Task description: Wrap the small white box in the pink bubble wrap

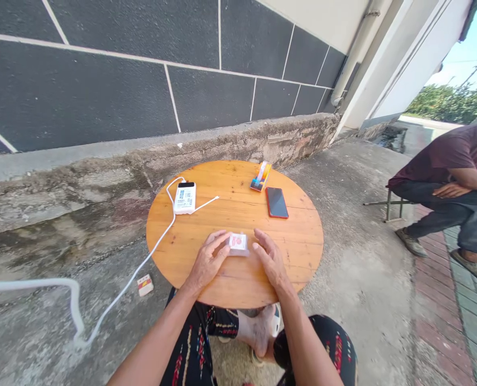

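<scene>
A small clear plastic box (pixel 238 242) with a white and red face, perhaps a deck of cards, lies flat near the front middle of the round wooden table (pixel 238 292). My left hand (pixel 211 259) rests at its left end, thumb and forefinger bent against the edge. To the right, my right hand (pixel 271 261) is held just apart from the box, with its fingers spread and slightly blurred; nothing is in it.
A white power bank (pixel 185 198) with a white cable (pixel 158 246) sits at the table's left. Back right are a tape roll in an orange and blue package (pixel 260 177) and a red-edged phone (pixel 277 202). A cigarette-pack-like box (pixel 144 285) lies on the ground. Another person (pixel 455 177) sits at right.
</scene>
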A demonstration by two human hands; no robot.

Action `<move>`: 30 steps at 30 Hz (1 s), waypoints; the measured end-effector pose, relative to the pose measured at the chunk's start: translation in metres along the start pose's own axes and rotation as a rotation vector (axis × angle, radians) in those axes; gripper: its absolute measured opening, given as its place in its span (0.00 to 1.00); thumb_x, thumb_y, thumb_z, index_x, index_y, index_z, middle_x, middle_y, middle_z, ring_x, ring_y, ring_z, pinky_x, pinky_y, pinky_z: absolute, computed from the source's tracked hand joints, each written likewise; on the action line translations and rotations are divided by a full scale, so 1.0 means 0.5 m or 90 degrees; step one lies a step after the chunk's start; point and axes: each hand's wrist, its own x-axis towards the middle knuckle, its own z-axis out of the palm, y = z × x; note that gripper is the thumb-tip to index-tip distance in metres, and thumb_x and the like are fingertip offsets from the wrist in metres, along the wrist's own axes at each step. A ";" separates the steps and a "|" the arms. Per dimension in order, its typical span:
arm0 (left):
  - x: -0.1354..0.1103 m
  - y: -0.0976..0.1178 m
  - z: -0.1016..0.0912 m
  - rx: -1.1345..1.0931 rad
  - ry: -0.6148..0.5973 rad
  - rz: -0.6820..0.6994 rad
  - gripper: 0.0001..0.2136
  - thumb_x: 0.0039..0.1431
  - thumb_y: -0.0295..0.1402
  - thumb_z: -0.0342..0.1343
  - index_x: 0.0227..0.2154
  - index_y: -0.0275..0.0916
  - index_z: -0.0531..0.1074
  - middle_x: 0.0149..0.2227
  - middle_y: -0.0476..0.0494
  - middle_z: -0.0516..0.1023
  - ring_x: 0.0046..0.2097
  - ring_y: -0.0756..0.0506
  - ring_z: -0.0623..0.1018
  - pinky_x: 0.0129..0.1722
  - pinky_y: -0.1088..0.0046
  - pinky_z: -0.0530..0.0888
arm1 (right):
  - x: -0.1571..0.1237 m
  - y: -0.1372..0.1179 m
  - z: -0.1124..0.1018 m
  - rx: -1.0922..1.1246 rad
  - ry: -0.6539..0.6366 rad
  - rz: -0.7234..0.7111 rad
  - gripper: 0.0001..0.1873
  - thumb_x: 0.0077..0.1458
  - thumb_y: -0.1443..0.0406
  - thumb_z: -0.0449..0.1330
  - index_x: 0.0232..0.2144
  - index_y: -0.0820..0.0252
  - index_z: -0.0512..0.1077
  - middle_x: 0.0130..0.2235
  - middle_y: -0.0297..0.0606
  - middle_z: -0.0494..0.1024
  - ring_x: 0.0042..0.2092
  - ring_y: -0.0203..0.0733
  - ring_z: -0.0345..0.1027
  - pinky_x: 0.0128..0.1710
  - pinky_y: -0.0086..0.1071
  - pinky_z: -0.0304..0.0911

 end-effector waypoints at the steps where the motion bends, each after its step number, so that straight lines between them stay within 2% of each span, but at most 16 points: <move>1: 0.000 0.000 -0.001 -0.005 -0.003 0.005 0.16 0.61 0.36 0.50 0.51 0.46 0.71 0.55 0.44 0.68 0.58 0.43 0.67 0.60 0.64 0.64 | -0.005 0.001 -0.001 0.004 0.013 0.005 0.25 0.57 0.55 0.56 0.56 0.55 0.65 0.58 0.44 0.67 0.59 0.50 0.60 0.59 0.50 0.56; 6: -0.002 -0.001 -0.001 -0.011 0.010 0.023 0.16 0.60 0.34 0.51 0.51 0.45 0.70 0.54 0.44 0.69 0.57 0.43 0.68 0.59 0.64 0.64 | -0.027 -0.002 0.002 -0.054 0.041 -0.058 0.20 0.58 0.57 0.55 0.51 0.56 0.69 0.56 0.44 0.70 0.59 0.48 0.60 0.60 0.49 0.54; 10: -0.006 -0.001 -0.001 0.008 0.015 0.012 0.15 0.60 0.35 0.51 0.50 0.45 0.72 0.54 0.44 0.69 0.56 0.43 0.69 0.58 0.63 0.65 | -0.029 -0.006 -0.001 -0.084 0.003 -0.098 0.17 0.59 0.58 0.55 0.49 0.54 0.71 0.56 0.42 0.69 0.59 0.48 0.60 0.60 0.48 0.54; 17: -0.002 -0.003 0.005 0.013 0.044 -0.007 0.14 0.61 0.36 0.50 0.47 0.45 0.74 0.52 0.44 0.70 0.55 0.43 0.70 0.58 0.64 0.66 | -0.026 -0.010 -0.003 -0.161 -0.094 -0.114 0.21 0.59 0.59 0.55 0.55 0.49 0.67 0.60 0.39 0.65 0.62 0.48 0.55 0.61 0.47 0.50; 23: 0.001 -0.006 0.009 0.018 0.045 -0.016 0.14 0.61 0.36 0.49 0.46 0.43 0.75 0.52 0.43 0.70 0.54 0.44 0.70 0.57 0.64 0.67 | -0.024 -0.011 -0.002 -0.168 -0.111 -0.122 0.22 0.58 0.58 0.57 0.55 0.49 0.67 0.60 0.39 0.64 0.62 0.49 0.54 0.61 0.49 0.50; 30: 0.000 -0.004 0.010 0.025 0.047 -0.015 0.14 0.61 0.36 0.50 0.47 0.43 0.74 0.52 0.43 0.70 0.54 0.45 0.70 0.57 0.65 0.66 | -0.030 0.006 0.002 -0.102 -0.003 -0.097 0.25 0.57 0.57 0.56 0.57 0.53 0.64 0.60 0.42 0.64 0.61 0.50 0.55 0.61 0.49 0.52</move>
